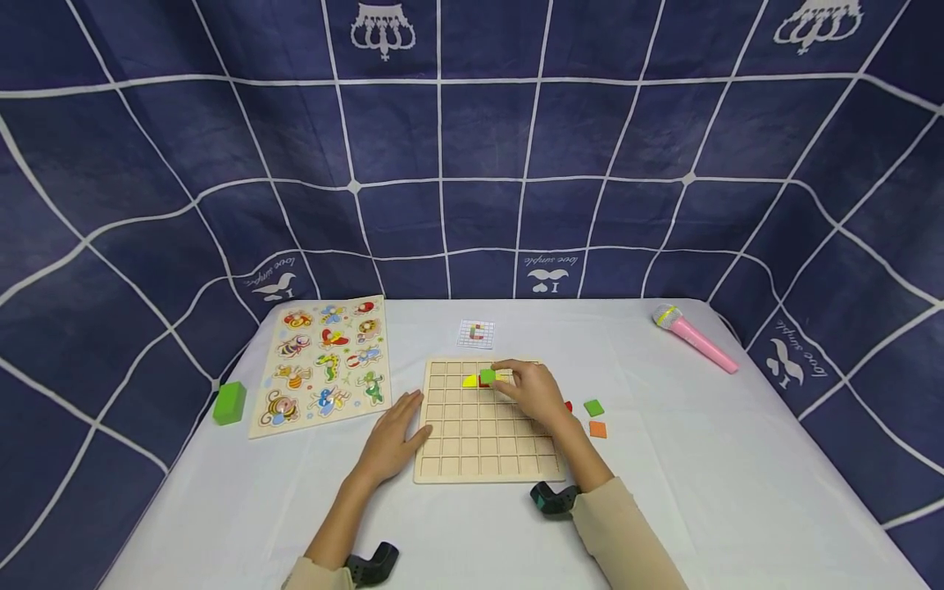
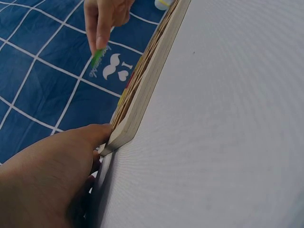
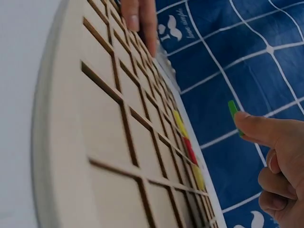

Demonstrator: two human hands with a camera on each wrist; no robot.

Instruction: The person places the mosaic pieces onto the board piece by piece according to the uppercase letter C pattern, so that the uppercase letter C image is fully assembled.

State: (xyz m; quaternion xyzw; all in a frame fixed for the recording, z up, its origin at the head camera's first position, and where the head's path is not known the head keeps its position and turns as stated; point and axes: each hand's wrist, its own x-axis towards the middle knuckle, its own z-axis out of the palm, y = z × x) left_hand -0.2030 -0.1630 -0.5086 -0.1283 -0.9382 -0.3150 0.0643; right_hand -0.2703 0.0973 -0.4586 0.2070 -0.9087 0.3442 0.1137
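Observation:
My right hand (image 1: 537, 395) pinches a thin green square tile (image 1: 488, 376) between thumb and fingertip, above the far part of a wooden grid board (image 1: 472, 449). In the right wrist view the green tile (image 3: 232, 108) is tilted up, clear of the board. Below it, a yellow piece (image 3: 180, 123), a red piece (image 3: 190, 150) and another yellow piece (image 3: 198, 176) lie in a row in the grid. My left hand (image 1: 391, 441) rests at the board's left edge, fingers extended. Its thumb touches the rim in the left wrist view.
A card with a grid pattern (image 1: 476, 334) lies beyond the board. To the right are a green tile (image 1: 593, 407), an orange tile (image 1: 598, 429), a partly hidden red piece (image 1: 569, 406) and a pink microphone (image 1: 704, 344). An insect puzzle board (image 1: 295, 392) and green block (image 1: 229, 403) are left.

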